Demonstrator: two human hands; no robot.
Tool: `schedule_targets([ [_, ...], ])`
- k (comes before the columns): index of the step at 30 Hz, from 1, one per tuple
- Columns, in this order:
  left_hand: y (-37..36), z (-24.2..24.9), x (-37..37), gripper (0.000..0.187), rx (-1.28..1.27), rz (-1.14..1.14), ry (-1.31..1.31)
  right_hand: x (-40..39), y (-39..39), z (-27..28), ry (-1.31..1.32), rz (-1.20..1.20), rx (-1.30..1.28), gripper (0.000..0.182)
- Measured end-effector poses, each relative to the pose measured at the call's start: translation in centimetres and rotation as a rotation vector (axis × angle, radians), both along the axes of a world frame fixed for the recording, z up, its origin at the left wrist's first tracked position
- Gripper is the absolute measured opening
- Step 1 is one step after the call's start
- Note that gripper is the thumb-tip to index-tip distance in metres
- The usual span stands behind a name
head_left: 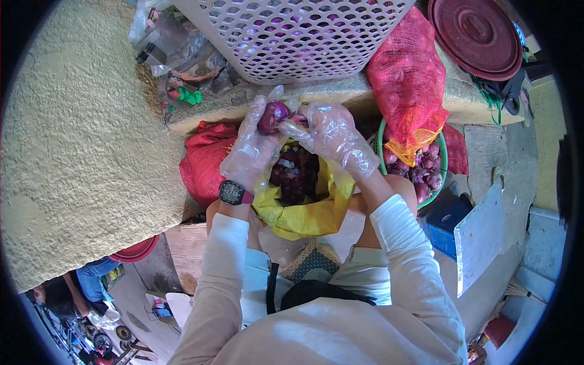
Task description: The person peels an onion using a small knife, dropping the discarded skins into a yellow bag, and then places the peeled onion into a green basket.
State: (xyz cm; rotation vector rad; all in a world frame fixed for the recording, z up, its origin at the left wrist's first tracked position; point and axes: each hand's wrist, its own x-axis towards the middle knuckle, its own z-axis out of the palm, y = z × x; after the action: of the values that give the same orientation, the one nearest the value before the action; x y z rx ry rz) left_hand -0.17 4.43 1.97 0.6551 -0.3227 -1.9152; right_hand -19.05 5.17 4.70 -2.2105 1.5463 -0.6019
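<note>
A red onion (274, 118) is held by my left hand (250, 143), which wears a clear plastic glove. My right hand (336, 135), gloved the same way, is closed at the onion's right side, its fingers pinching what looks like the onion's stem end or loose skin. Both hands are above a yellow sack (304, 220) that stands open between my legs. Inside the sack lie dark red onions or skins (294, 176). To the right, a green-rimmed basket (444, 159) holds several red onions, with a red mesh bag (409, 73) partly over it.
A white perforated crate (298, 55) with onions stands on the ledge ahead. A red sack (208, 161) is at the left of the yellow one. Farther right are a maroon lid (476, 33) and a blue box (447, 222). Another person (67, 295) is at the lower left.
</note>
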Motion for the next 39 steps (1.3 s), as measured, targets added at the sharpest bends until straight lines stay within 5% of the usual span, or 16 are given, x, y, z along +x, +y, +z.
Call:
schedule_targets([
  [13,0.7,1.5,0.6,0.054,0.035,0.125,-0.228,-0.3,0.6,0.8,0.109,0.387,0.119,0.054],
  [23,-1.6,-2.5,2.8,0.07,0.205,0.063,0.265,-0.5,-0.1,-0.5,0.25,0.302,0.144,0.072],
  [32,-0.7,-1.0,1.9,0.053,0.204,0.131,0.268,-0.7,0.0,-0.1,0.212,0.252,0.039,0.079],
  [36,-0.1,0.0,1.1,0.055,0.13,0.107,0.268,-0.4,0.1,0.2,0.079,0.177,0.064,0.068],
  [39,0.6,-0.3,0.2,0.057,-0.008,0.205,-0.1,0.2,0.5,1.4,-0.134,0.059,0.147,0.067],
])
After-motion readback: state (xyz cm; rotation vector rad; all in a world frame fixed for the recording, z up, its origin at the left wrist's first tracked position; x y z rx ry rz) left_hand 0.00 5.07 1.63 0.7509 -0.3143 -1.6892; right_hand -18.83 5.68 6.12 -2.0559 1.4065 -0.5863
